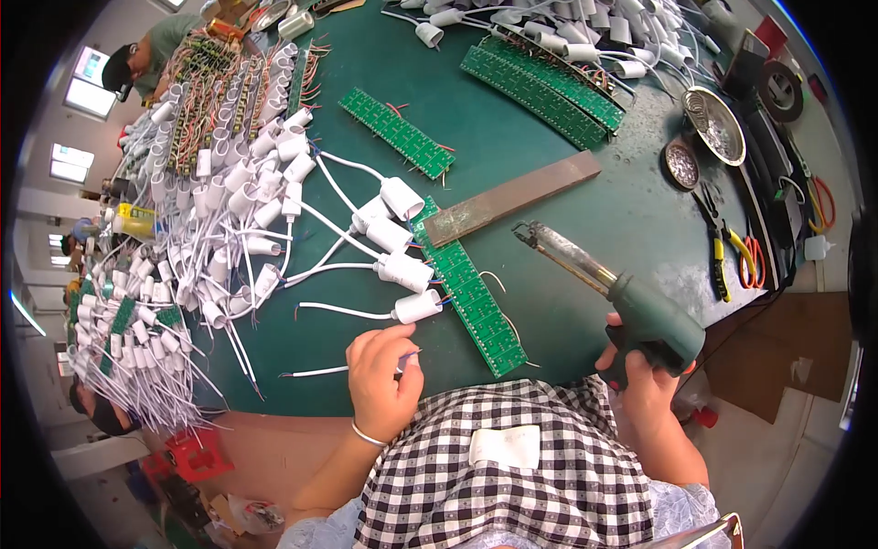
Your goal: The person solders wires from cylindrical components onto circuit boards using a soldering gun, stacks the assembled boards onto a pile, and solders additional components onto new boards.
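My right hand is wrapped round the handle of a dark green soldering gun. Its metal tip points up and left, over the table and apart from the boards. My left hand is closed at the table's near edge. A white cable runs into it, and a thin dark wire end pokes out by the thumb; what else the palm covers is hidden. Just beyond lies a long green circuit board, with several white lamp sockets along its left side, their wires at its edge. A brown flat bar rests across the board's far end.
More white sockets and cables are heaped at left. A loose green board and stacked boards lie farther back. At right are a metal bowl, a smaller dish and yellow-handled pliers. Other people sit far left.
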The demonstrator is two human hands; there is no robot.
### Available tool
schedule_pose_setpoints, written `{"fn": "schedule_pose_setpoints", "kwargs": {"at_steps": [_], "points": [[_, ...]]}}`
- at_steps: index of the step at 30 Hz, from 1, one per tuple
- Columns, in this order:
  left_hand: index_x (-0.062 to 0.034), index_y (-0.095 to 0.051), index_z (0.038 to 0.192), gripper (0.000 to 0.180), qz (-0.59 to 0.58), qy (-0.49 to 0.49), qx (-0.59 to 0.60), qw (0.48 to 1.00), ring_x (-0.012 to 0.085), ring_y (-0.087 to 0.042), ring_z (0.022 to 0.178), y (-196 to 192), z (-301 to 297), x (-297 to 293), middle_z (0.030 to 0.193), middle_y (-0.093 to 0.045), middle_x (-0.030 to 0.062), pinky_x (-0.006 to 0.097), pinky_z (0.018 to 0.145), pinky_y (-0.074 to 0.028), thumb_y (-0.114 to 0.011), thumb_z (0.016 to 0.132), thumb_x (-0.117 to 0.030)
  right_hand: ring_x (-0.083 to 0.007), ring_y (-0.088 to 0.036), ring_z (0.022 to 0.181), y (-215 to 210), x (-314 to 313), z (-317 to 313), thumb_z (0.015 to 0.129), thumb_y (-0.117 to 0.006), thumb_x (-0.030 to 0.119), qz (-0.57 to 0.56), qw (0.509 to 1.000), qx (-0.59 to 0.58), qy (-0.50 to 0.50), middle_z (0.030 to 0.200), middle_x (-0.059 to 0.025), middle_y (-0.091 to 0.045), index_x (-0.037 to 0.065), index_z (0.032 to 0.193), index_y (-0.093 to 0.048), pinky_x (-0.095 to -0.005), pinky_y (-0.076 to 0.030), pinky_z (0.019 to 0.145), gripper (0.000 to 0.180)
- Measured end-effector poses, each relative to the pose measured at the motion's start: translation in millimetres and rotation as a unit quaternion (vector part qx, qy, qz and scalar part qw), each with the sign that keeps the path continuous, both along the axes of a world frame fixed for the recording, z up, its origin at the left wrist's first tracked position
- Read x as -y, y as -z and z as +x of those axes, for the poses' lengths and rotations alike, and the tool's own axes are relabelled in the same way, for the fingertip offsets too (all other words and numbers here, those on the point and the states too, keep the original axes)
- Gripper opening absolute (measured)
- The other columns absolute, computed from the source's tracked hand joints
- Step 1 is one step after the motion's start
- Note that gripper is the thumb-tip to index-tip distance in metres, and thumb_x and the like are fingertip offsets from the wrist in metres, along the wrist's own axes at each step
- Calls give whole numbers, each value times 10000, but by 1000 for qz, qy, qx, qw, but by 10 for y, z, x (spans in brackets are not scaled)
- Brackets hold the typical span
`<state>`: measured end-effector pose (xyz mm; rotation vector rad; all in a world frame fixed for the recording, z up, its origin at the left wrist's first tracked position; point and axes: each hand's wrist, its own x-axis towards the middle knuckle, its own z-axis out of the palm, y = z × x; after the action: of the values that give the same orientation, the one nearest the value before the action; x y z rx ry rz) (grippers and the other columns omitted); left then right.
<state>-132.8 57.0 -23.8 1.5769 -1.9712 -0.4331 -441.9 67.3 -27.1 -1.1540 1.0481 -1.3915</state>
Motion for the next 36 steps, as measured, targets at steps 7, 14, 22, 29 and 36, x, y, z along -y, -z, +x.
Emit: {"fn": "schedule_pose_setpoints", "kwargs": {"at_steps": [7,14,22,29,36], "points": [[-54,-581,866,117,2,-9,30,1000,406,-490,1177,-48,-4,41,1232,-590,218,432,1000,-354,-616,754,-51,-181,-617,720,-26,-20,-57,893,-564,111,23,1000,3,18,1193,-163,-590,-3,1257,-491,-318,-519,650,389],[-121,-638,810,87,-65,-14,44,997,430,-222,1345,-72,-260,311,1463,-337,160,480,1075,-181,-667,733,-95,-181,-617,696,-46,-43,-17,895,-582,157,26,999,11,20,1144,-157,-607,-18,1219,-512,-316,-517,656,374],[-96,-611,788,136,-63,-12,50,997,430,-207,1349,23,-371,379,1449,-353,163,501,1091,-158,-686,688,-42,-178,-651,777,69,-387,-123,837,-664,105,136,984,-44,-108,961,-107,-638,-31,1238,-413,-310,-527,716,492],[-98,-601,778,155,-72,7,52,996,435,-209,1343,20,-338,413,1438,-360,168,511,1089,-156,-699,674,-39,-224,-632,900,217,-465,-133,777,-700,69,140,966,-168,-141,1081,-129,-620,-23,1210,-471,-348,-498,810,498],[-99,-600,782,169,-80,13,39,996,437,-215,1335,58,-339,407,1432,-367,168,507,1088,-158,-712,672,-39,-165,-615,668,183,-346,-31,842,-668,364,50,976,-188,-102,796,-84,-622,-23,1104,-554,-286,-495,644,481]]}}
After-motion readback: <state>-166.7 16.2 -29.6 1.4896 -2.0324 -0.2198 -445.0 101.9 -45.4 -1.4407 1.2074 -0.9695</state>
